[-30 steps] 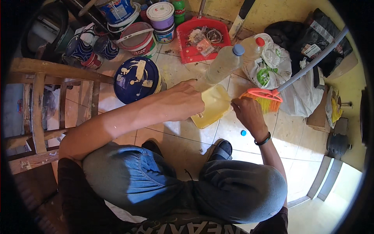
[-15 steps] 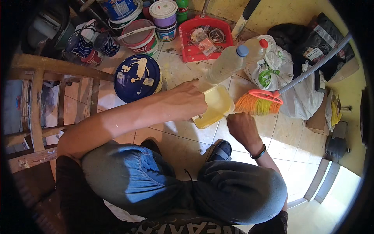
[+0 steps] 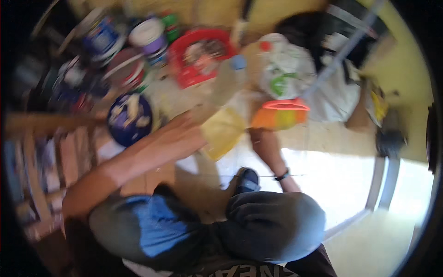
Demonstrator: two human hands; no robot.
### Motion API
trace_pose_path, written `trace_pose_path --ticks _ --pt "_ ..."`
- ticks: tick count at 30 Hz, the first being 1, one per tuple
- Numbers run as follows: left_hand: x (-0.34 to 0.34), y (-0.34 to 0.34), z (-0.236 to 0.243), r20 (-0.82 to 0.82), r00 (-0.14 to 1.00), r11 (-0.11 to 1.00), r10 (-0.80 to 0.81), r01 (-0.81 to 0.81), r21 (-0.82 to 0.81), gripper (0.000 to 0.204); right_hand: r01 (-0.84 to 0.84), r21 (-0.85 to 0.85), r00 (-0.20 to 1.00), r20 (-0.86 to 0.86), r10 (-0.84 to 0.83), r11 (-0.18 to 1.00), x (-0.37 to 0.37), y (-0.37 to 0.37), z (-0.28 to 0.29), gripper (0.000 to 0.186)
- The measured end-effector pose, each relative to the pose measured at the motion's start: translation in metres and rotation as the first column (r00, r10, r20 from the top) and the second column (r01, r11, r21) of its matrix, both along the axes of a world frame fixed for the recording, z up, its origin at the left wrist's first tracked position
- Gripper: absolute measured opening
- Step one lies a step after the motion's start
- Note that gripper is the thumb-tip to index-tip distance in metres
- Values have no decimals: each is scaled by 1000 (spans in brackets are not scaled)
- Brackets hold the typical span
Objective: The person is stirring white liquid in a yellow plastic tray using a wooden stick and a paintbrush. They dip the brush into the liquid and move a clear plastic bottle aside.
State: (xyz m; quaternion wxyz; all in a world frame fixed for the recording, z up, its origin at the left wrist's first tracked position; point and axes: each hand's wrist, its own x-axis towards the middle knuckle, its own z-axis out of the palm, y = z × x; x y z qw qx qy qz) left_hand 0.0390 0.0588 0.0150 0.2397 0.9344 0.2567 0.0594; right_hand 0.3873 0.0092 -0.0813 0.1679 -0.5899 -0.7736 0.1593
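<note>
My left hand (image 3: 188,131) reaches across from the left, closed on the near-left side of a shallow yellow plastic tub (image 3: 224,134). The tub is tilted above the tiled floor. My right hand (image 3: 265,142) is closed in a fist just right of the tub, in front of the broom head; what it holds is hidden and smeared by motion. A clear plastic bottle (image 3: 226,83) with a blue cap stands just beyond the tub. To the left of my left hand is a dark blue lidded bucket (image 3: 129,119), its lid splashed with cream paint.
A red dustpan (image 3: 182,76) with debris lies beyond the bottle. Several paint pails (image 3: 147,37) stand at the back left. An orange-and-yellow broom (image 3: 281,117) and plastic bags (image 3: 288,74) are on the right. A wooden ladder-like frame (image 3: 32,166) stands at the left.
The whole view has swung and blurred, so surroundings appear shifted left. My right hand has moved in front of the broom head. The left hand keeps its hold on the tub.
</note>
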Motion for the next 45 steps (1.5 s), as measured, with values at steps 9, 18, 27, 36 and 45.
trace_pose_path --ticks 9,18,27,36,45 --pt "12 -4 46 -345 937 999 -53 54 -4 22 -19 55 1000 -17 20 998 -49 -33 -52 25" --pt "15 8 48 -290 948 991 -130 127 -29 30 -83 39 996 -8 83 996 -39 -41 -32 19" --pt "25 4 72 -312 942 992 -126 118 -44 21 -2 -119 1000 -12 1 993 -34 -41 -22 22" --pt "11 5 51 -285 951 991 -121 132 21 22 -141 -148 984 -129 123 979 -52 -42 -36 23" --pt "12 0 62 -284 953 995 -102 97 -32 24 -235 -91 958 -191 215 968 -46 -39 -32 27"
